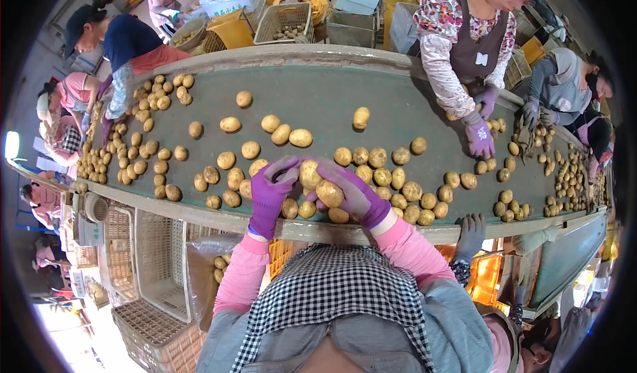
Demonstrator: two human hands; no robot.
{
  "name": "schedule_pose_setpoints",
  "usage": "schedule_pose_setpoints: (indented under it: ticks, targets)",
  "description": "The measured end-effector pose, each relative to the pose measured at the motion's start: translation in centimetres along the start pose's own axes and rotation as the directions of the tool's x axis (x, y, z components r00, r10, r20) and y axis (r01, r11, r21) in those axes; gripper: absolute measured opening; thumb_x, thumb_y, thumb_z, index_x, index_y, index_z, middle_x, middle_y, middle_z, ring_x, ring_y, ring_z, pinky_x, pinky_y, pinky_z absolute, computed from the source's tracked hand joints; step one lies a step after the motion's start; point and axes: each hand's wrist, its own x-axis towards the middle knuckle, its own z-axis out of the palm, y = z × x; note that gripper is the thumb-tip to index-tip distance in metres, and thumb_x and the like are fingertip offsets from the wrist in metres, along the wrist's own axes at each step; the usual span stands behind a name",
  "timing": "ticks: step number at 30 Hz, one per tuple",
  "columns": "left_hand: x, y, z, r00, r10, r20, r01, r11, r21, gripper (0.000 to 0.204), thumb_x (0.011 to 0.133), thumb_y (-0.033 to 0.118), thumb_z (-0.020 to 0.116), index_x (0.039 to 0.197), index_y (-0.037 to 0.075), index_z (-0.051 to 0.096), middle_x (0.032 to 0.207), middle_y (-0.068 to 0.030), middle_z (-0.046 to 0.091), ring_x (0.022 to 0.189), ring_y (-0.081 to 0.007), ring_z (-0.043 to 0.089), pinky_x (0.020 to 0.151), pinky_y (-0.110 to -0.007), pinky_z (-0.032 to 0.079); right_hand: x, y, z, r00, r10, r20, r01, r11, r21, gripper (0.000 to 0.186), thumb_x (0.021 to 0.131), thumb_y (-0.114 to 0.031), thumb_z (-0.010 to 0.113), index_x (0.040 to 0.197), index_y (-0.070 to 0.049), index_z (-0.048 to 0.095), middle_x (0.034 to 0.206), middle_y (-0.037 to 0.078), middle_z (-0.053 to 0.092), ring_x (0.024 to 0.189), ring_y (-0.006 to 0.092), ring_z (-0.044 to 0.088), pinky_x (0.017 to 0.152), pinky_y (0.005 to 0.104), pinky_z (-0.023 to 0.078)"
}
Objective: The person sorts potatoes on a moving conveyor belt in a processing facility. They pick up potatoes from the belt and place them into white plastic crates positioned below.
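Note:
My left hand (275, 184), in a purple glove, has curled fingers beside an upper potato (309, 174); what lies inside them is hidden. My right hand (352, 194), also purple-gloved, grips that potato and a lower potato (329, 193). Both hands are over the near edge of a green conveyor belt (371, 94), where many loose potatoes (269, 123) lie around them in scattered groups.
Co-workers (464, 54) (123, 41) reach onto the belt from the far side. A grey-gloved hand (471, 237) is at my right by the near rail (424, 233). Plastic crates (156, 326) stand low at my left; more crates and sacks (285, 14) lie beyond the belt.

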Motion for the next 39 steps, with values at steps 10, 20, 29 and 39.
schedule_pose_setpoints:
  ticks: [10, 20, 29, 39]
  targets:
    - [3.1, -13.6, -15.2, 0.892, 0.373, -0.256, 0.124, 0.344, 0.931, 0.063, 0.091, 0.03, 0.075, 0.144, 0.001, 0.057, 0.142, -0.0257, 0.061, 0.13, -0.041, 0.059, 0.108, -0.048, 0.047, -0.7, -0.4, -0.9, 0.97, -0.21, -0.125, 0.24, 0.91, 0.339, 0.062, 0.108, -0.048, 0.054, 0.156, -0.009, 0.046, 0.132, 0.014, 0.064, 0.089, 0.0116, 0.062, 0.072, 0.0246, 0.055]
    - [4.8, -14.3, -13.5, 0.991, -0.085, -0.1, 0.117, 0.921, 0.372, 0.057, 0.099, 0.032, 0.07, 0.143, -0.001, 0.056, 0.133, -0.0225, 0.064, 0.119, -0.0374, 0.064, 0.103, -0.044, 0.05, -5.6, -3.0, -8.7, 0.935, -0.35, -0.058, 0.264, 0.578, 0.772, 0.067, 0.107, -0.054, 0.051, 0.162, -0.019, 0.034, 0.155, 0.032, 0.044, 0.07, 0.0111, 0.054, 0.054, 0.0227, 0.044]
    - [3.8, -10.6, 4.3, 0.994, 0.102, 0.027, -0.104, 0.922, 0.373, 0.067, 0.097, 0.034, 0.071, 0.149, -0.002, 0.048, 0.139, -0.0265, 0.06, 0.129, -0.0376, 0.06, 0.107, -0.048, 0.049, -8.6, -3.5, -12.5, 0.724, -0.684, 0.089, 0.533, 0.636, 0.559, 0.085, 0.097, -0.046, 0.072, 0.165, -0.018, 0.028, 0.152, 0.036, 0.046, 0.065, 0.0141, 0.06, 0.055, 0.027, 0.052]
    - [1.7, -0.2, 14.0, 0.954, 0.142, 0.264, 0.158, 0.509, -0.846, 0.054, 0.111, 0.026, 0.049, 0.16, 0.007, 0.039, 0.158, -0.013, 0.05, 0.148, -0.0272, 0.046, 0.121, -0.042, 0.037, -6.4, -8.4, -7.5, 0.875, -0.438, -0.207, 0.372, 0.881, -0.293, 0.082, 0.087, -0.03, 0.085, 0.155, -0.004, 0.046, 0.141, 0.019, 0.064, 0.107, 0.0202, 0.071, 0.091, 0.0303, 0.059]
